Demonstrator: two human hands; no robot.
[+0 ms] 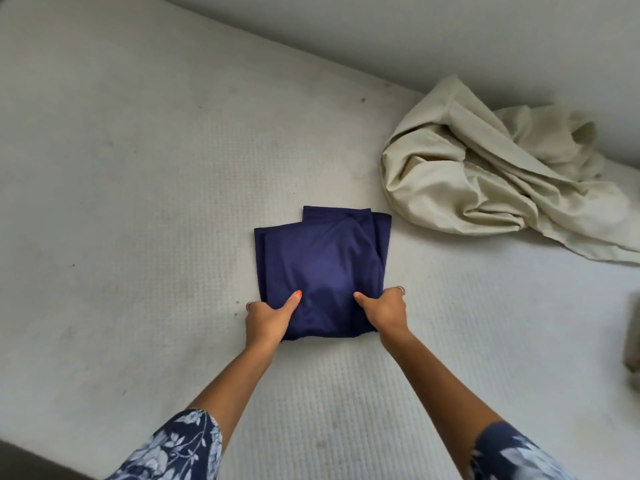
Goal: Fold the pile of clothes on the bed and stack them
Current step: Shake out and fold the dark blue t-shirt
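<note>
A navy blue garment (322,265), folded into a rough square, lies flat in the middle of the white mattress (138,202). My left hand (268,320) grips its near left corner, thumb on top and fingers tucked under the edge. My right hand (384,310) grips the near right corner the same way, thumb lying on the cloth. A crumpled cream garment (485,174) lies unfolded at the right, against the wall.
A pale wall (450,36) runs along the far side of the mattress. A greyish object (632,337) shows partly at the right frame edge. The mattress's near edge drops off at the lower left.
</note>
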